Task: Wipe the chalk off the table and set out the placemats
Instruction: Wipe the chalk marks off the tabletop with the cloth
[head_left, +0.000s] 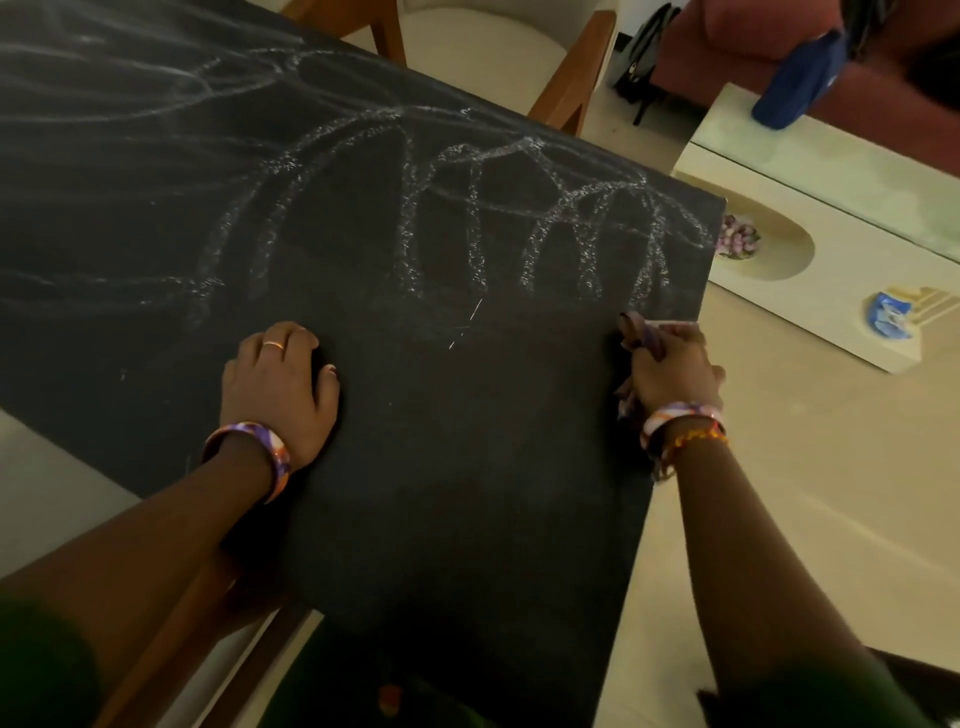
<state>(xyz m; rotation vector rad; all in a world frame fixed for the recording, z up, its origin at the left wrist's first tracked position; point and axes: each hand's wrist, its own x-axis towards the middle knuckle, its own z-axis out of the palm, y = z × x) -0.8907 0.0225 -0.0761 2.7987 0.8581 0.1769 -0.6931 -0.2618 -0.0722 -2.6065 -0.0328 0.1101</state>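
Note:
A black table (457, 467) fills the middle of the head view. White chalk lines (519, 208) loop across its far half and run up to its right edge. My left hand (275, 384) rests flat on the table near the middle, fingers curled, holding nothing. At the table's right edge my right hand (675, 364) is closed around a small purplish cloth (641, 332) bunched in the fist. The strip of table nearest me shows only a few faint scratches. No placemats are in view.
A cream chair with wooden arms (488, 52) stands at the table's far side. A low pale coffee table (831, 197) sits to the right with a flower dish (735, 241) and a blue wrapper (891, 312). A red sofa (753, 47) holds a blue bag (795, 83).

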